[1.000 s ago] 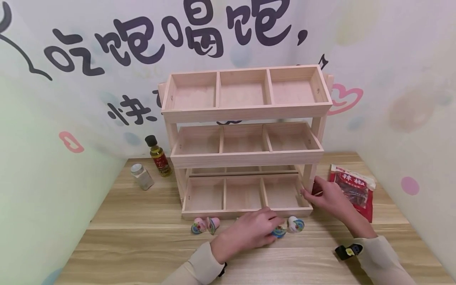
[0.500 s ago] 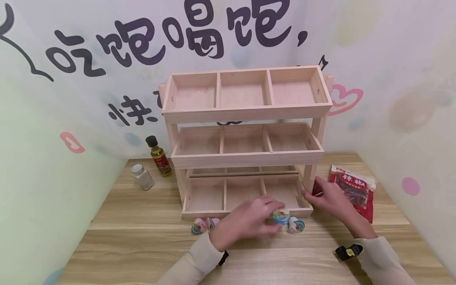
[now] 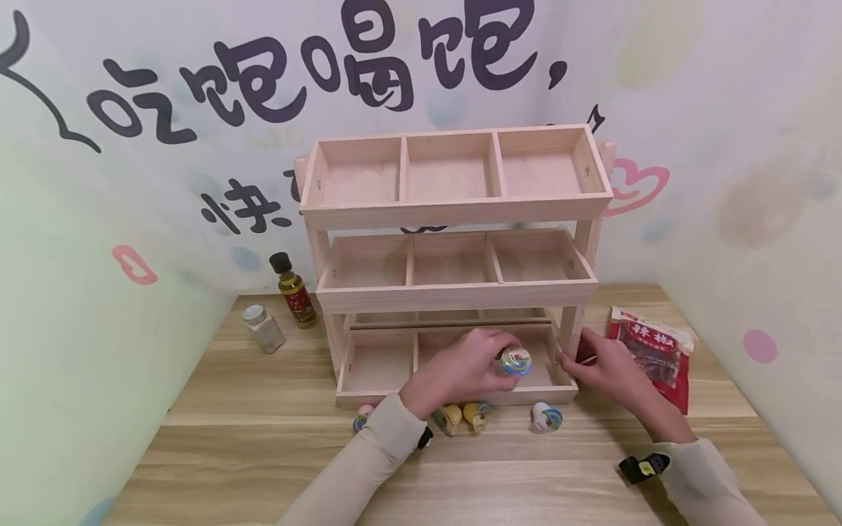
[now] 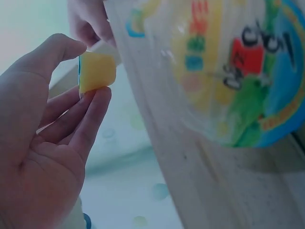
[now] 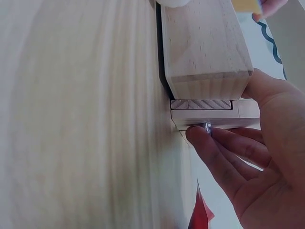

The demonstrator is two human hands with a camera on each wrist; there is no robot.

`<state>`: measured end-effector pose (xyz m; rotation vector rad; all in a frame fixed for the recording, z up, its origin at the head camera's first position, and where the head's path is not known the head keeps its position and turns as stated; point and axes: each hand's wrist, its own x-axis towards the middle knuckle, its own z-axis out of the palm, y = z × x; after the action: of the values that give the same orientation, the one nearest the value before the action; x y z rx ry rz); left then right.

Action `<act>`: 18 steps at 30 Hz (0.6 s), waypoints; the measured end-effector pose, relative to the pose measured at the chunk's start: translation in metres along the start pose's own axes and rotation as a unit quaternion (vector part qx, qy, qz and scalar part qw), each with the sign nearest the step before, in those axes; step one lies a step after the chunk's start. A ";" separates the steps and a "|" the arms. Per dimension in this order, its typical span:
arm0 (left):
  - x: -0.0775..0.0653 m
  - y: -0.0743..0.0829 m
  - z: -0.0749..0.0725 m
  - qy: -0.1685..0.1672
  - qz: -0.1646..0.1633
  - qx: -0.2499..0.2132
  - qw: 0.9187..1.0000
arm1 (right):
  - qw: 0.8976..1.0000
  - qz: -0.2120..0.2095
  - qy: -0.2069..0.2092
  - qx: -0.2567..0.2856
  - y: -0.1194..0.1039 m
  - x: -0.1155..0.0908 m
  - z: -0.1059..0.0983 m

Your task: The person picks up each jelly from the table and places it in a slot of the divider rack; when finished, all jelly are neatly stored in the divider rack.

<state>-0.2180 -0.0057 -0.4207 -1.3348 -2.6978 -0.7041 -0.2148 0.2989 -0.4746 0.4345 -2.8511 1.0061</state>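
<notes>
My left hand [image 3: 463, 365] pinches a small yellow jelly cup [image 4: 97, 71] between thumb and fingertips. In the head view the jelly cup's printed lid [image 3: 516, 361] faces up, over the right compartment of the bottom tray of a three-tier wooden rack [image 3: 454, 298]. My right hand [image 3: 605, 367] grips the rack at the bottom tray's right end, thumb on the tray and fingers round the side post, near a metal screw [image 5: 208, 128]. On the table before the tray lie two yellow jelly cups [image 3: 449, 420], a white one [image 3: 546, 417] and a pink one [image 3: 362, 418], partly covered by my left sleeve.
A red bag of dried chillies [image 3: 654, 354] lies right of the rack, close to my right hand. On the left stand an oil bottle [image 3: 294, 292] and a white-lidded jar [image 3: 264, 329]. Walls [image 3: 743, 219] close in the table behind and at both sides.
My left hand has lifted the jelly cup off the table and carried it up and back over the bottom tray. Two yellow jelly cups have come into sight. My right hand stays on the rack.
</notes>
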 end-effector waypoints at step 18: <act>0.013 -0.013 0.009 -0.041 -0.052 0.215 0.974 | 1.000 -0.001 0.002 0.004 0.003 0.000 0.003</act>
<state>-0.2349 0.0012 -0.4305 -1.1393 -2.7759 -0.0536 -0.2160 0.2994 -0.4787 0.4355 -2.8446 1.0165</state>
